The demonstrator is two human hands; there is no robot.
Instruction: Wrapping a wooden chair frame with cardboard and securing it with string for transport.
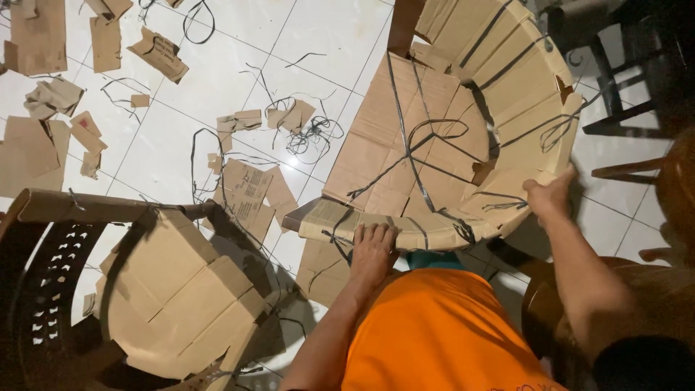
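Item: cardboard-wrapped chair (449, 137), centre-right, on white tiled floor (166, 145). Left hand (373, 250) flat on near edge, fingers spread. Right hand (550, 197) clamped on right rim. Black straps (416, 163) slack. Risk: wrapping may slip; loose straps could snag.

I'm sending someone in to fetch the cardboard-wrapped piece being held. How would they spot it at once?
On the white tiled floor strewn with cardboard scraps, look right, in front of the person in orange. The cardboard-wrapped chair is bound with dark straps, with the left hand and right hand on its rim. The other wrapped chair, lower left, is untouched.
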